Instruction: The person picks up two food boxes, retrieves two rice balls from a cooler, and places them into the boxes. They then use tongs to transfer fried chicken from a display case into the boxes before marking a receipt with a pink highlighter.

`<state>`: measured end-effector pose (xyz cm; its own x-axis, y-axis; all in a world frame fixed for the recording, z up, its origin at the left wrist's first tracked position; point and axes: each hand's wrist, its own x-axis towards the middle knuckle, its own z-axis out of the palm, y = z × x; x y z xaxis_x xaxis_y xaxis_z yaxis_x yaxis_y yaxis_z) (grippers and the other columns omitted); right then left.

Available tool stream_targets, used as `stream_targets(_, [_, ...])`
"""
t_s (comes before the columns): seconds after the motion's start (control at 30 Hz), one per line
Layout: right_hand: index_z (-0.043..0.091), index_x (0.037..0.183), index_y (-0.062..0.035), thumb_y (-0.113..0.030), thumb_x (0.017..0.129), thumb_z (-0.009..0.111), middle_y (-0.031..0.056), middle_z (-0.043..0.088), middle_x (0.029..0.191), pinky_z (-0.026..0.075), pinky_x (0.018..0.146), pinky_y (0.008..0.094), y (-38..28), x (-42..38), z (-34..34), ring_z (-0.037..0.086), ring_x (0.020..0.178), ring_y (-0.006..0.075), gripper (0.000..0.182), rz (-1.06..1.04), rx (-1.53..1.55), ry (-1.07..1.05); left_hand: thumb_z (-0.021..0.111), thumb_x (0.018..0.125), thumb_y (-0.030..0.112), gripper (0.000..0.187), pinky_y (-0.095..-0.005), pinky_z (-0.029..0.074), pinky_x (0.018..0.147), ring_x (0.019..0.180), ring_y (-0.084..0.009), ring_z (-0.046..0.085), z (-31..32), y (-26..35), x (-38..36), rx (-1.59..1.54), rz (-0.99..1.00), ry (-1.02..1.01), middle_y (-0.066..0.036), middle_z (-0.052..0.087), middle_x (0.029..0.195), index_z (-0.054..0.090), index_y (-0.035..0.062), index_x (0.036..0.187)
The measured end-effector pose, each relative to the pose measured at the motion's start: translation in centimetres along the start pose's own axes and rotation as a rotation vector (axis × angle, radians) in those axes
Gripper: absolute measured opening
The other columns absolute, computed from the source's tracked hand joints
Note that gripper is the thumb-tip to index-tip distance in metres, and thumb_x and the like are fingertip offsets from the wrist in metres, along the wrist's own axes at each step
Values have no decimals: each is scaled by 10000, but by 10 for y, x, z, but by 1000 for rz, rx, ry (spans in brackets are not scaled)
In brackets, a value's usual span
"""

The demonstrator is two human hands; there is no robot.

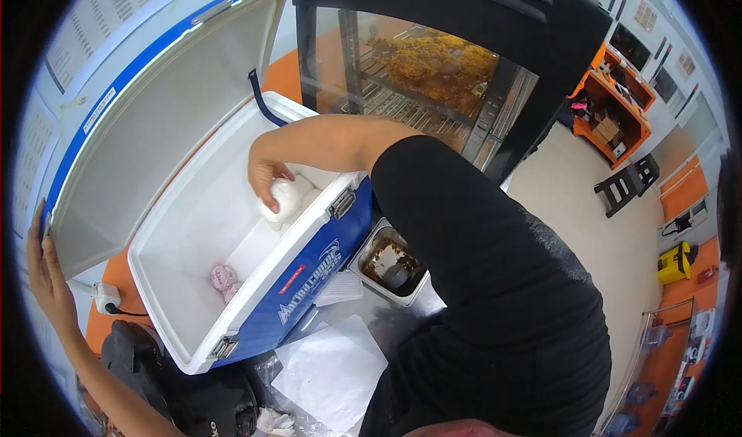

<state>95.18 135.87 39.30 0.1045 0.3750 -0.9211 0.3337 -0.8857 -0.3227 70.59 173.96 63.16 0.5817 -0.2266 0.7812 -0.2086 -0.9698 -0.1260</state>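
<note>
Hands grip white bundle — upright in cooler.

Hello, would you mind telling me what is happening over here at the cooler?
A person is leaning over an open blue and white cooler. The left hand is on the edge of the raised lid, while the right hand reaches inside and grips a white wrapped bundle. A couple of pink packets lie at the other end of the cooler floor. Beside it sit a metal tray and sheets of white paper, with a glass display cabinet of fried food behind.
</note>
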Motion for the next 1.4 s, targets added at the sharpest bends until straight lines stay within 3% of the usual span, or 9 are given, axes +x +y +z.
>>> stream_targets(0.17, [623, 1351, -45, -287, 822, 862, 186, 665, 1319, 561, 957, 545, -34, -82, 31, 655, 1211, 332, 629, -552, 203, 196, 430, 1096, 491, 500, -462, 431, 1160, 1361, -282, 574, -8, 12, 9, -47, 61, -34, -121, 609, 1460, 580, 220, 1489])
stream_targets(0.3, [629, 1314, 12, -205, 831, 851, 188, 684, 1282, 575, 955, 507, -65, -124, 89, 677, 1174, 314, 574, -844, 313, 153, 469, 1113, 341, 445, -380, 395, 1141, 1341, -265, 557, -25, 49, 11, -137, 50, -66, -140, 632, 1409, 593, 69, 1443])
stream_targets(0.37, [637, 1266, 69, -111, 818, 845, 182, 711, 1225, 588, 949, 459, -81, -139, 123, 707, 1114, 290, 526, -1194, 398, 109, 474, 1108, 318, 429, -380, 404, 1130, 1326, -268, 566, -38, 67, 6, -154, 56, -81, -145, 636, 1396, 596, 68, 1435])
stream_targets(0.5, [635, 1252, 94, -68, 783, 854, 172, 731, 1168, 592, 945, 406, -83, -175, 217, 728, 1065, 271, 542, -1541, 547, 157, 485, 1091, 254, 401, -386, 440, 1064, 1232, -298, 606, -54, 100, -17, -185, 90, -105, -169, 648, 1324, 591, 46, 1417])
stream_targets(0.8, [607, 1288, 52, -156, 648, 959, 122, 710, 1156, 583, 947, 371, 15, -145, 506, 698, 1074, 222, 759, -1362, 1161, 271, 520, 1033, 149, 467, -471, 407, 1106, 1305, -404, 537, -51, 156, -131, -10, 173, -116, -220, 564, 1427, 511, 48, 1489])
stream_targets(1.13, [598, 1333, 19, -177, 795, 890, 98, 707, 1221, 563, 1006, 366, 106, -149, 711, 696, 1136, 211, 643, -1155, 1500, 433, 680, 958, 172, 456, -550, 238, 1244, 1284, -374, 559, -65, 201, -195, 40, 225, -234, -173, 642, 1326, 584, 51, 1388])
stream_targets(1.23, [567, 1392, 9, -191, 809, 890, 92, 674, 1294, 544, 1048, 368, 112, -157, 740, 670, 1196, 203, 696, -1245, 1638, 454, 696, 979, 208, 384, -554, 268, 1226, 1220, -390, 608, -79, 228, -209, -172, 133, -75, -196, 683, 1268, 643, -18, 1285])
stream_targets(1.33, [549, 1418, 2, -182, 819, 884, 91, 654, 1332, 530, 1069, 368, 123, -169, 762, 656, 1221, 205, 711, -1241, 1736, 508, 666, 1011, 242, 385, -464, 419, 1098, 1198, -285, 620, -64, 308, -253, -671, -91, 75, -194, 687, 1238, 638, -51, 1261])
stream_targets(1.4, [544, 1427, -3, -176, 839, 867, 87, 651, 1335, 518, 1084, 378, 133, -174, 776, 646, 1236, 212, 693, -1247, 1761, 541, 577, 1045, 343, 430, -428, 460, 1063, 1157, -291, 619, -63, 416, -284, -996, -102, -139, -148, 640, 1243, 628, -34, 1244])
